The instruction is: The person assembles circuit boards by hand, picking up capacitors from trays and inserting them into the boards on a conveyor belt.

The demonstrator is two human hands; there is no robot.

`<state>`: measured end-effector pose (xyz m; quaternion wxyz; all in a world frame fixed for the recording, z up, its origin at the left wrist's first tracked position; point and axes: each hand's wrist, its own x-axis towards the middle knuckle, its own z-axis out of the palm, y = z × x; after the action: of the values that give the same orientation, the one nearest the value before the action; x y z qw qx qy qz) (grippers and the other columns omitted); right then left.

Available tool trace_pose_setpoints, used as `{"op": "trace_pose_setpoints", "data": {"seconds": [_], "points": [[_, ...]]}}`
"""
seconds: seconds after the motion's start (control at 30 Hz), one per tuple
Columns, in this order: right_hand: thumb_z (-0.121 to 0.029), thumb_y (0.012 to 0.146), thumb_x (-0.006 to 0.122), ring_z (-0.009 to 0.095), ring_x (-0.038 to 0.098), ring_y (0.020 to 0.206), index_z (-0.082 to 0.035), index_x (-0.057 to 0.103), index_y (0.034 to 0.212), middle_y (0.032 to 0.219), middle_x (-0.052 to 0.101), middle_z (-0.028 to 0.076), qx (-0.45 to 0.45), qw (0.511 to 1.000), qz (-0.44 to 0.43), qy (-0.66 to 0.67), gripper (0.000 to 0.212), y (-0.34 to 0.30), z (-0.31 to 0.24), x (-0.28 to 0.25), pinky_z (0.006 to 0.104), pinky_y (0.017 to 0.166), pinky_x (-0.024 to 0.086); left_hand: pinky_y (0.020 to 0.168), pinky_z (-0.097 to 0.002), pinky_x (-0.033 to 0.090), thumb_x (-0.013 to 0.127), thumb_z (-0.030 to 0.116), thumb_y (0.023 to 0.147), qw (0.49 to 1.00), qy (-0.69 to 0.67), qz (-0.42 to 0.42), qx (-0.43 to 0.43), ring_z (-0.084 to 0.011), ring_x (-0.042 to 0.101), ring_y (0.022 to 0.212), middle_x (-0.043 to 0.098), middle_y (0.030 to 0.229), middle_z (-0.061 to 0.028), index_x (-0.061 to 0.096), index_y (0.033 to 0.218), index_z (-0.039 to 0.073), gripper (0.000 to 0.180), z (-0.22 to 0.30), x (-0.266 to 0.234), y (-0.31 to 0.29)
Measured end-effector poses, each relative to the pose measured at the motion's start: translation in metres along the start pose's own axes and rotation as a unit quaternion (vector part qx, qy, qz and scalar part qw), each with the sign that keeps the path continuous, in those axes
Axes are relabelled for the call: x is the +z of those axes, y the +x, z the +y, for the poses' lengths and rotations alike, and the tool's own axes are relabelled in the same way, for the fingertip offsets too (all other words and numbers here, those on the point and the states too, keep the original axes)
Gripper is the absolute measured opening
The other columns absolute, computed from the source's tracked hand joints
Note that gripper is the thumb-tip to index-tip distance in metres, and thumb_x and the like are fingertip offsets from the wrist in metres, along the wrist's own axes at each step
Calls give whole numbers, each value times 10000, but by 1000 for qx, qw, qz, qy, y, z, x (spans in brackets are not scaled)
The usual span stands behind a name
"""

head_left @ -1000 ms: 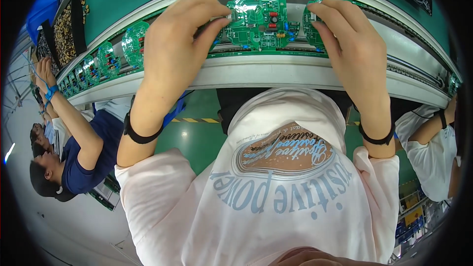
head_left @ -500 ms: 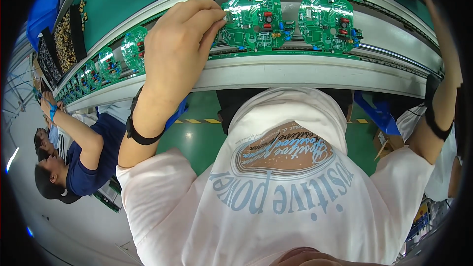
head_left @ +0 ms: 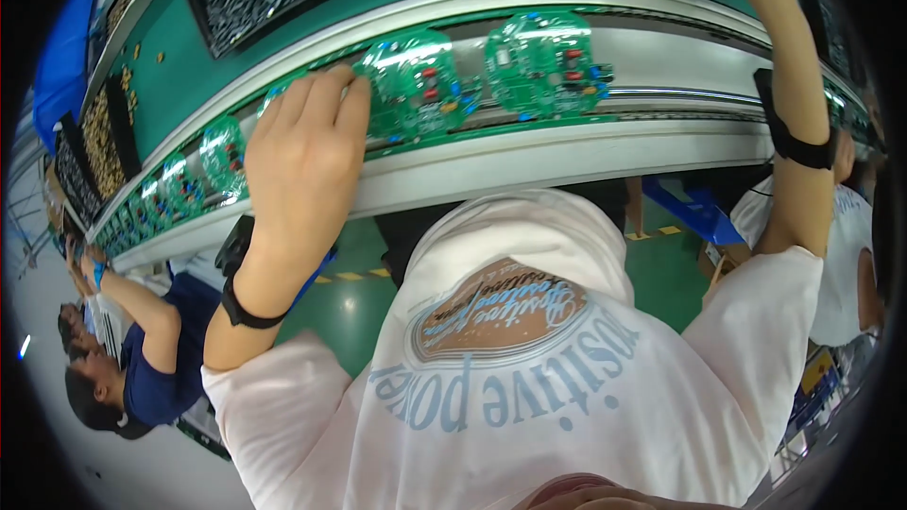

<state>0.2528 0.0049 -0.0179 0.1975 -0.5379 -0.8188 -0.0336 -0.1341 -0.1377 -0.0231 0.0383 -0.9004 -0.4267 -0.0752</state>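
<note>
I'm resting my left hand [head_left: 302, 156], fingers curled loosely, against the round green circuit board [head_left: 416, 85] on the conveyor rail [head_left: 529, 146]; my right arm is reaching up out of frame, its grip unseen; more boards queued.

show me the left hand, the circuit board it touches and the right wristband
left hand [head_left: 304, 156], head view, on the back of the hand
circuit board [head_left: 416, 85], head view, on the middle of the green board
right wristband [head_left: 792, 137], head view, on the black band around the wrist
</note>
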Motion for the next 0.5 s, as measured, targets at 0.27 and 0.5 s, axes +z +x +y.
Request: {"op": "trace_pose_setpoints", "data": {"seconds": [0.27, 0.5], "points": [[-99, 1018, 648, 139, 712, 800, 57, 702, 1084, 899, 743, 102, 104, 905, 10, 413, 178, -21, 5, -20, 266, 740, 580, 775, -381, 545, 711, 101, 807, 1000, 3, -14, 9, -264, 661, 927, 682, 1003, -77, 690, 1011, 57, 210, 8, -23, 42], [-101, 1024, 645, 120, 695, 790, 32, 699, 1078, 907, 729, 71, 239, 780, -63, 575, 153, -48, -30, -42, 248, 736, 561, 733, -345, 570, 720, 87, 889, 981, -24, 130, 140, -267, 713, 834, 739, 947, -90, 728, 992, 27, 119, 21, -9, 160]]}}
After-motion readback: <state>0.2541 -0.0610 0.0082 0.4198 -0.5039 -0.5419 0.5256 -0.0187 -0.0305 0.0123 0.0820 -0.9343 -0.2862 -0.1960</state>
